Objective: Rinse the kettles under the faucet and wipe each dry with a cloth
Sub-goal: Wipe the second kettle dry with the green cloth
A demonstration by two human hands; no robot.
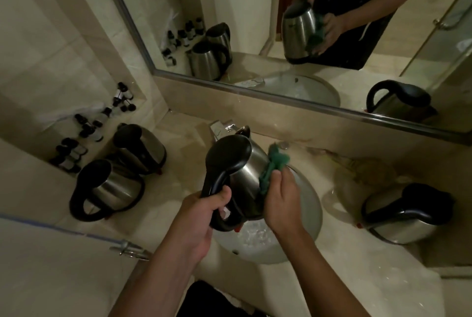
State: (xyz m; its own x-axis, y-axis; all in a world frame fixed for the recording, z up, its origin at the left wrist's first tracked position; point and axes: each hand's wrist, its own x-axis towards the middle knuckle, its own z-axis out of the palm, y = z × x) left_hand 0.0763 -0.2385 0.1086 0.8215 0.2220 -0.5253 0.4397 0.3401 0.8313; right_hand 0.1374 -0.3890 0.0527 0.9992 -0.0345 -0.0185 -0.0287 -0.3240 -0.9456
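Over the round sink I hold a steel kettle with a black lid and handle. My left hand grips its black handle from below. Against the kettle's right side my right hand presses a green cloth. The faucet stands just behind the kettle, mostly hidden by it. Two more steel kettles stand on the counter to the left. Another kettle lies tilted on the counter to the right.
Several small dark-capped bottles line the ledge at the left wall. A wide mirror runs behind the counter and repeats the scene. A metal door handle sticks out at lower left. Wet patches cover the marble counter.
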